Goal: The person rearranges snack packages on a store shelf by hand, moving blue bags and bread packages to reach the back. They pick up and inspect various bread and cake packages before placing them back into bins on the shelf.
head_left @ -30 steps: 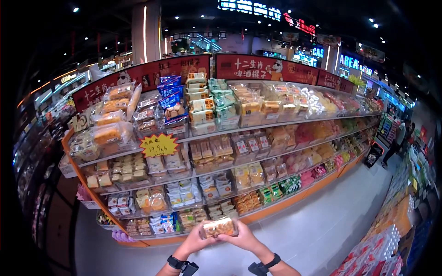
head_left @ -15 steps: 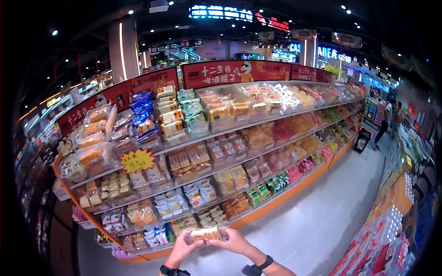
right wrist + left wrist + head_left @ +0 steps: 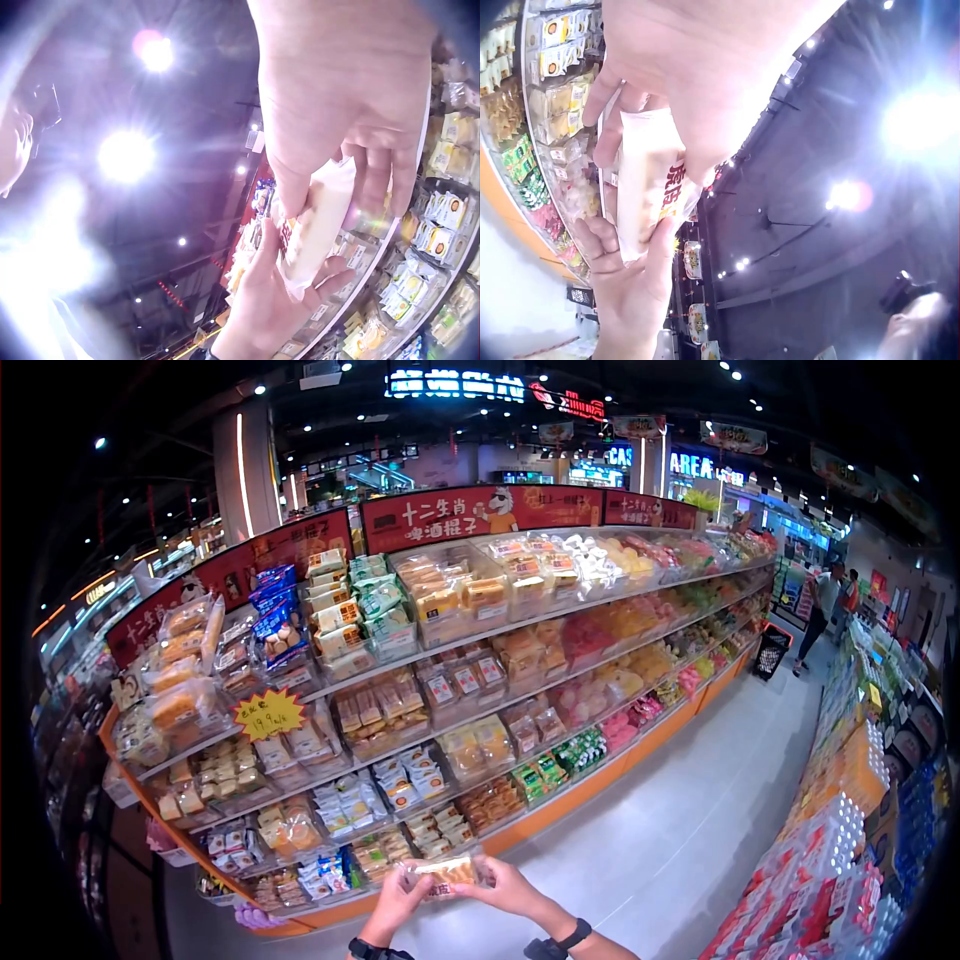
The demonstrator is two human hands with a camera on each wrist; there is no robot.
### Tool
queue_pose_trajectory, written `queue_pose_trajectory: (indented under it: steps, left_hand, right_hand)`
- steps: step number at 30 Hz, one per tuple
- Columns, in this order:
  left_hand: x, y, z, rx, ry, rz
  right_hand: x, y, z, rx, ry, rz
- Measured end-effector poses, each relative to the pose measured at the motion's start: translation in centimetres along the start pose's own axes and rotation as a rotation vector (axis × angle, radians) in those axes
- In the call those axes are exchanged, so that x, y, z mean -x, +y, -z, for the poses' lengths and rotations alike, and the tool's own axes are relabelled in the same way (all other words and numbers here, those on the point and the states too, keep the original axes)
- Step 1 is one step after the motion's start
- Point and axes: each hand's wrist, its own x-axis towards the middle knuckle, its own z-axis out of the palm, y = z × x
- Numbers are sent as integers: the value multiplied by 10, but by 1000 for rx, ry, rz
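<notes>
A small wrapped cake [image 3: 452, 871] in clear and white packaging is held level between both hands, low in the head view. Red characters show on its face in the left wrist view, where the wrapped cake [image 3: 646, 187] has a pale side. My left hand [image 3: 396, 902] grips one end, its thumb lying over the front. At the other end my right hand [image 3: 514, 890] pinches the packet, thumb in front and fingers behind. The right wrist view shows the same wrapped cake [image 3: 321, 225] with both thumbs on its printed face.
A long tiered shelf [image 3: 590, 790] with an orange base curves ahead, filled with packaged breads and snacks. A yellow price sign [image 3: 269, 715] hangs at its left. More packets [image 3: 800, 880] line the right side. Down the aisle [image 3: 690, 830] are a black basket [image 3: 771, 651] and a standing person [image 3: 820, 615].
The head view has turned right, so the shelf slides left and more aisle shows. Both hands still hold the wrapped cake, which has tilted, bringing red lettering on its face into view.
</notes>
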Motion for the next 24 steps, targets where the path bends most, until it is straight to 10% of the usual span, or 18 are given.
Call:
queue_pose_trajectory:
  steps: [12,24]
  left_hand:
    - [-53,10,-37,-31,-142,30]
    - [-274,24,-107,-175,-335,-184]
  right_hand:
    - [-8,-13,64,-4,48,-29]
    - [-124,-6,223,225,284,43]
